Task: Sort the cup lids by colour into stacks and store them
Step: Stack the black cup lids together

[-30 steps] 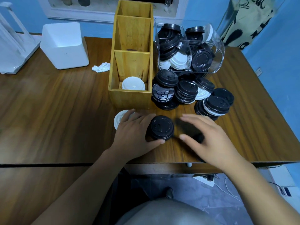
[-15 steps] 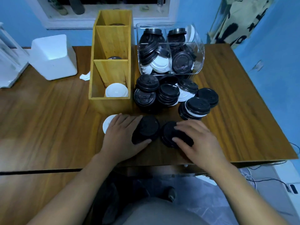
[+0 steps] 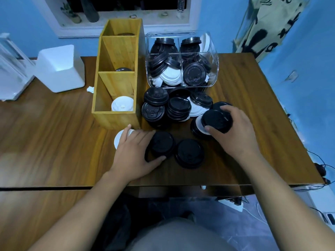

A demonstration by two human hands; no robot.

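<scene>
Cup lids (image 3: 178, 109), thin plastic ones in black and white, lie heaped near the middle of a wooden table (image 3: 54, 133), seen from above by the person sorting them. At 12 o'clock from the heap, a clear bin (image 3: 214, 73) holds more lids, black and white mixed. At 10 o'clock stands a tall wooden organiser (image 3: 116, 118) with three compartments. The nearest holds a white stack (image 3: 121, 105). The middle one has something dark at its bottom, probably a black lid. The farthest is too shadowed to read.

Left hand (image 3: 134, 151), at 7 o'clock from the heap, lies low on the table with fingers nearly straight. Its thumb hooks round the near edge of a short black stack (image 3: 162, 144), and its outer fingers rest over a lone white lid (image 3: 117, 140). At 4 o'clock from that stack, just beside it, a second black stack (image 3: 189, 153) stands free. Right hand (image 3: 235, 131), at 4 o'clock from the heap, curls over a black lid (image 3: 215, 120), fingertips on the far rim and thumb on the near rim. White lids show beneath it.

The lids look very light, slightly flexible and smooth, so stacks will likely slide or topple if nudged. The best hold is probably across the rim, thumb opposite fingers, squeezed gently so the thin plastic does not buckle. Nested lids may cling together and lift as a clump.
</scene>
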